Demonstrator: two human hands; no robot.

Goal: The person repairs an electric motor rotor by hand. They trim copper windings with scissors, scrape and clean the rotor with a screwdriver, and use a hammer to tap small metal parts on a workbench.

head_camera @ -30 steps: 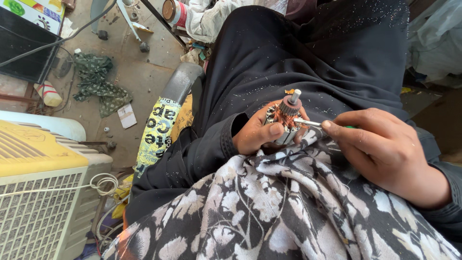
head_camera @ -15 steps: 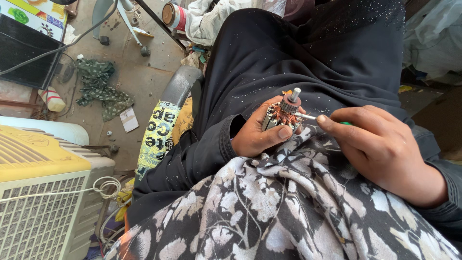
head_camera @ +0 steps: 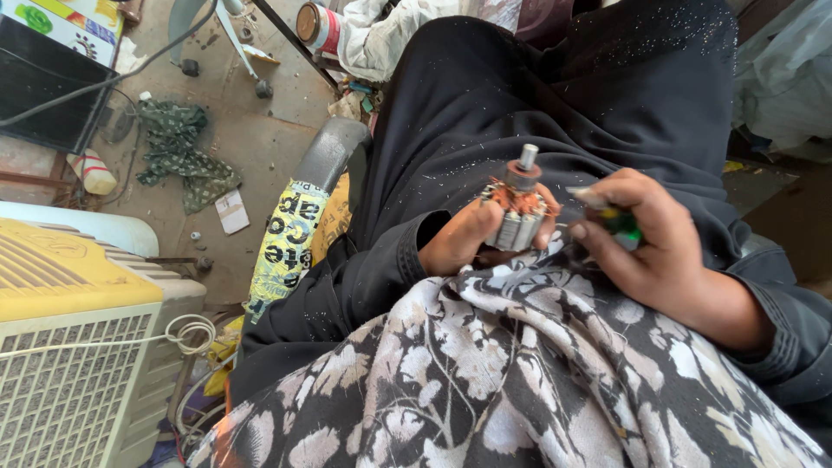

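Sitting with a black robe (head_camera: 555,104) over the lap and a floral cloth (head_camera: 520,381) draped on the knees, the person works over both, likely so loose bits land on fabric. Largest thing off to the side is the yellow-topped cooler (head_camera: 78,347) at lower left, with a white cord coiled on its grille. Beyond it, bare dusty floor (head_camera: 260,139) carrying a green rag (head_camera: 178,152), a scrap of card and a tin can (head_camera: 316,24) near the top edge. A taped seat edge (head_camera: 286,247) shows just beside the left sleeve.

Left hand (head_camera: 459,247) is curled around a small motor armature (head_camera: 518,212), fingers closed on its slotted steel core, shaft pointing up and copper windings exposed near the top; upright hold seems meant to keep the commutator end reachable. Armature sits above the lap, at the cloth's upper edge, between both hands.

Right hand (head_camera: 646,247) is closed on a thin tool (head_camera: 617,221) with a green handle, pinched between thumb and fingers, tip aimed at the armature's top. Tip itself is blurred, so contact cannot be told.
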